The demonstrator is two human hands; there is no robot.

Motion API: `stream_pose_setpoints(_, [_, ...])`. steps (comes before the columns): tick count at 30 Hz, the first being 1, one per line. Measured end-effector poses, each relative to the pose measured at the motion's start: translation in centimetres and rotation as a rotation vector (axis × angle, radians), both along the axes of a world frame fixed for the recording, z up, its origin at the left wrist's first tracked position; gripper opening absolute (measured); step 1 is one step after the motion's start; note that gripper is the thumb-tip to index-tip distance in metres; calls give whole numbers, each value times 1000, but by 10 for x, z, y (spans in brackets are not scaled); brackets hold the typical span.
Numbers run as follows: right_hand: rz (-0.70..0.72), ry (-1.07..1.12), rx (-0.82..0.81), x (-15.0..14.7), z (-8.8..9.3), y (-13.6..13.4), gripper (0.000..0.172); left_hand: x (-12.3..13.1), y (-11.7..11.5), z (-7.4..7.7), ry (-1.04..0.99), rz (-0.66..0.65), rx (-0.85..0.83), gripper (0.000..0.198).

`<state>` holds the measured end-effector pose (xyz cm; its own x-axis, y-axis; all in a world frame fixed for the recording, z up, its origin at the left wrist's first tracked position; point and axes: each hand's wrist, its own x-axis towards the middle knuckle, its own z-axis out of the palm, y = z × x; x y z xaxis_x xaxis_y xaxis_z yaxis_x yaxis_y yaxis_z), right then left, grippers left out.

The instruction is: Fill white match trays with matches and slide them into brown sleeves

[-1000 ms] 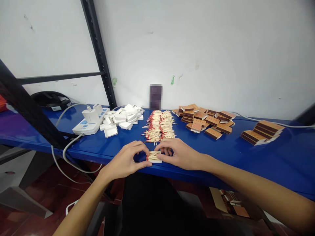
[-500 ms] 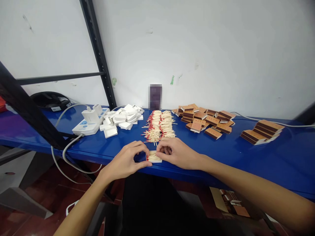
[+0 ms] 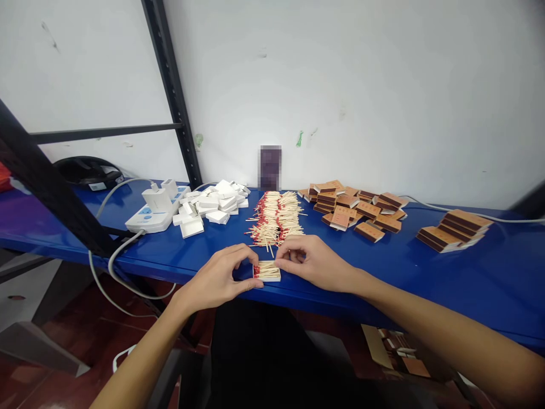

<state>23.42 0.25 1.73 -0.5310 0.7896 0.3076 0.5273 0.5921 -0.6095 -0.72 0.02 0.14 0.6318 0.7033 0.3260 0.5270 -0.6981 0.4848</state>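
A white matchbox tray (image 3: pixel 272 279) lies near the front edge of the blue shelf, with red-headed matches (image 3: pixel 267 269) in it, heads to the left. My left hand (image 3: pixel 223 276) grips the tray's left end between thumb and fingers. At the tray's right end is my right hand (image 3: pixel 313 262), its thumb and index finger pinched together; whether anything sits between them is hidden. Just behind the tray spreads a big heap of loose matches (image 3: pixel 289 213), heads mostly to the left.
White empty trays (image 3: pixel 213 201) are piled at the left, beside a power strip (image 3: pixel 155 218) with cables. Brown matchbox sleeves (image 3: pixel 368 210) lie heaped at the right. Several matchboxes (image 3: pixel 464 224) stand stacked farther right. A black rack post (image 3: pixel 170 85) rises at left; below is an opened carton (image 3: pixel 383 346).
My right hand has shifted slightly right and up, uncovering more of the matches in the tray. My left hand stays at the tray's left end.
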Motion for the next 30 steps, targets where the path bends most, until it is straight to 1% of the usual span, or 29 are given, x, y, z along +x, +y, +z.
stream_pose_setpoints(4, [12, -30, 7, -3, -7, 0, 16, 1, -3, 2, 2, 10, 38, 26])
stream_pose_setpoints(7, [11, -54, 50, -2, -7, -3, 17, 1, -4, 4, 13, 15, 42, 18])
stream_pose_setpoints(9, [49, -62, 76, 0, -8, -5, 23, 1, -4, 4, 18, 15, 32, 14])
stream_pose_setpoints(11, [89, -66, 88, 1, -9, -6, 33, 2, -4, 4, 17, 15, 27, 12])
stream_pose_setpoints(13, [99, -74, 98, 1, -10, -5, 36, 2, -3, 3, 13, 22, 26, 11])
stream_pose_setpoints(21, [68, -58, 95, 1, -16, -1, 17, 6, -3, 2, 12, 52, 28, 13])
stream_pose_setpoints(26, [60, -49, 116, 0, -17, -3, 17, 8, -3, 2, -5, 85, 19, 19])
stream_pose_setpoints(30, [68, -21, 151, -1, -19, -3, 16, 9, -2, 1, 4, 89, 23, 17])
